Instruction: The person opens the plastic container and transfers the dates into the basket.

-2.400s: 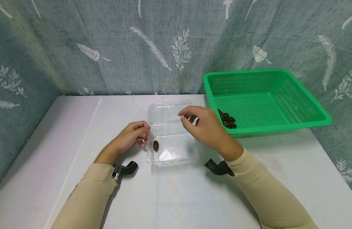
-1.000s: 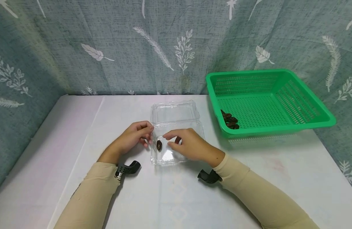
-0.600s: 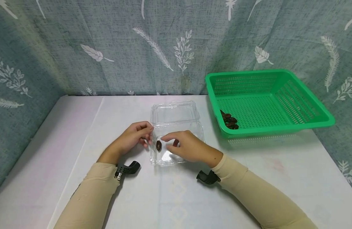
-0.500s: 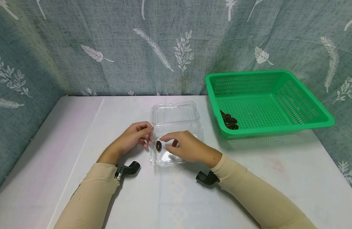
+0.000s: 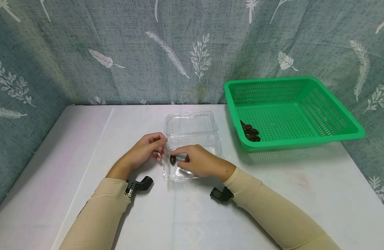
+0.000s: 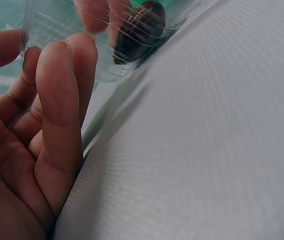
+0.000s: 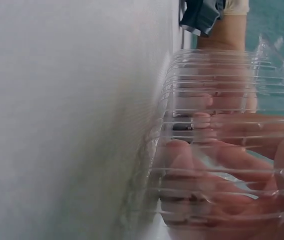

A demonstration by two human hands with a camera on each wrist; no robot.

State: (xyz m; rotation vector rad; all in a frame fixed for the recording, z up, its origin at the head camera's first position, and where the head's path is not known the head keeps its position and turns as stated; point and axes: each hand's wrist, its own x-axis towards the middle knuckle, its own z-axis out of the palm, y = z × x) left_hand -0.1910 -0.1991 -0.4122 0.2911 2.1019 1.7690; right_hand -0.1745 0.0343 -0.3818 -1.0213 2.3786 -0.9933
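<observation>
A clear plastic clamshell container (image 5: 192, 125) lies with its lid folded back on the table. One dark brown date (image 5: 172, 160) is inside by its left wall; in the left wrist view this date (image 6: 142, 32) shows through the ribbed plastic. My left hand (image 5: 147, 147) pinches the container's left edge between thumb and finger, the other fingers loosely bent outside the wall. My right hand (image 5: 198, 161) reaches into the container, index fingertip at the date's far end and thumb to its right, spread apart. Its lower fingers are shaded and mostly hidden.
A green perforated basket (image 5: 295, 139) stands at the back right, with several dates (image 5: 252, 133) in its near left corner. A patterned grey-green curtain (image 5: 167, 69) hangs behind the white-covered table (image 5: 192, 215).
From beside the basket my right hand has moved left and down into the container, then further left up to the date. My left hand keeps its place at the edge.
</observation>
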